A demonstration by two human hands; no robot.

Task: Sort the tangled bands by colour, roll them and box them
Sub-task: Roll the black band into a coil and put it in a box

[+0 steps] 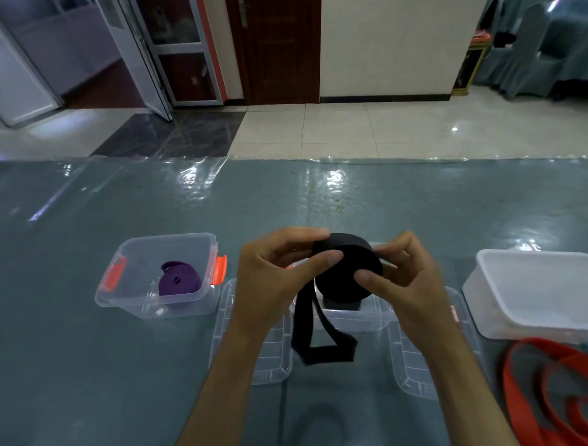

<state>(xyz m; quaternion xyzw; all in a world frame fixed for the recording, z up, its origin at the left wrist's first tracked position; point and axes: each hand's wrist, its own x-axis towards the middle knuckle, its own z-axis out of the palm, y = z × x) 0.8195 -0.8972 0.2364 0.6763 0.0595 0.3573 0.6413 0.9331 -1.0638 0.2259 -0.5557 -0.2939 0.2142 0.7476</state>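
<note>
Both hands, left hand (274, 277) and right hand (401, 279), pinch a rolled black band (346, 267), tail dangling over what looks like a clear box (356, 317).

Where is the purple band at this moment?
The purple band lies rolled inside the clear box with orange latches, on the table's left side, left of both hands.

Grey-green table (91, 380) carries 3 boxes (156, 277), 2 lids (257, 357), red bands (555, 397).
</note>
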